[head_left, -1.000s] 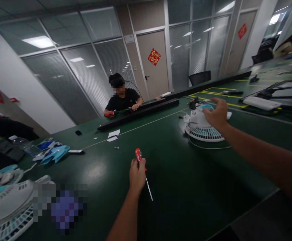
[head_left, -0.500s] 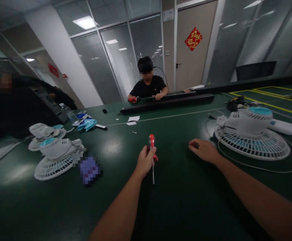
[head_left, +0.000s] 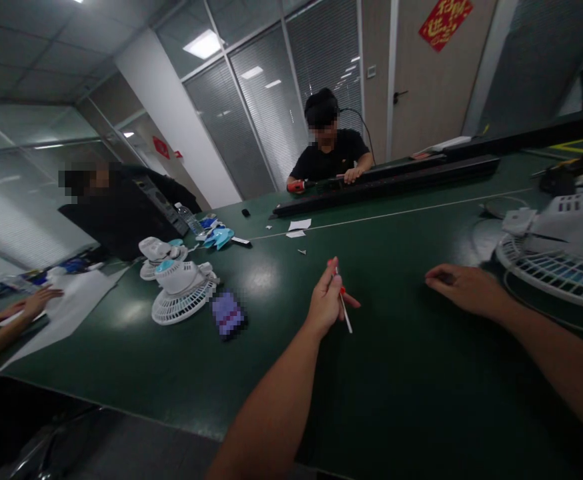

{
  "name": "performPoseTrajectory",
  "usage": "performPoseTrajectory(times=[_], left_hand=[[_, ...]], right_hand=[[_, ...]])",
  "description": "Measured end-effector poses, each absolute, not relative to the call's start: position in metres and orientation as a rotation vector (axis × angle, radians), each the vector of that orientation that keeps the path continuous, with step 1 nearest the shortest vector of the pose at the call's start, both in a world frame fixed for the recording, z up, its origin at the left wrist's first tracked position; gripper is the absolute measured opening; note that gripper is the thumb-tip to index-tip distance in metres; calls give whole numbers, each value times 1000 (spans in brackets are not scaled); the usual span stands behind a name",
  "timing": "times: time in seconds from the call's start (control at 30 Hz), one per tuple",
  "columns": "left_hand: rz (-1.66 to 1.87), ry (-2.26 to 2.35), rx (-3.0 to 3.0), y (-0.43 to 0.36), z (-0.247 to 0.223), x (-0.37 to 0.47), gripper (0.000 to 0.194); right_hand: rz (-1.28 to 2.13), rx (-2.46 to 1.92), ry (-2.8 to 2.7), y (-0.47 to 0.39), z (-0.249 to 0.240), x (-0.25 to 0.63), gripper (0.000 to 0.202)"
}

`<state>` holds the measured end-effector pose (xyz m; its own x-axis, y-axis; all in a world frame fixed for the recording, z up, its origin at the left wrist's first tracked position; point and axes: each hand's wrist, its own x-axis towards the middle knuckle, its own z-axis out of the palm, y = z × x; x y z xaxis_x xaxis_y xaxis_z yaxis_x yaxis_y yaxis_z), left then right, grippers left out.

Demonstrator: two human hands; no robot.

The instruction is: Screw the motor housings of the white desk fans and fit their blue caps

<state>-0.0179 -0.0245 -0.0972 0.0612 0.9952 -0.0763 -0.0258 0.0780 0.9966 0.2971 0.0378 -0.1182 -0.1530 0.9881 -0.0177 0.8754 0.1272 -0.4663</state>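
Screwdriver (head_left: 346, 315) sits grasped in the left hand (head_left: 325, 301); the right hand (head_left: 464, 288) curls near a white fan (head_left: 579, 227), whether its grip holds anything I cannot tell.

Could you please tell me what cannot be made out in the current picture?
1. Head view: most of the screwdriver's handle, hidden by the left hand.
2. Head view: the far side of the white fan beyond the right hand, cut off by the right edge.
3. Head view: what the purple item is, masked by coarse pixelation.
4. Head view: whether the right hand's curled fingers enclose anything, hidden by the hand itself.
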Motion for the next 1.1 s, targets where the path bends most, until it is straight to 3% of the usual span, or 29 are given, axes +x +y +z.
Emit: performPoseTrajectory(times=[0.17,0.6,1.1], left_hand=[[1119,1140,1155,-23,-99,-16,47],[963,1024,1187,-24,-103,-24,75],[848,1060,1236,-18,-110,-26,86]], right_hand=[[537,-1831,-2102,43,-124,299,31],[580,-1868,-2102,34,-111,294,32],[597,-1885,-2087,32,-111,293,33]])
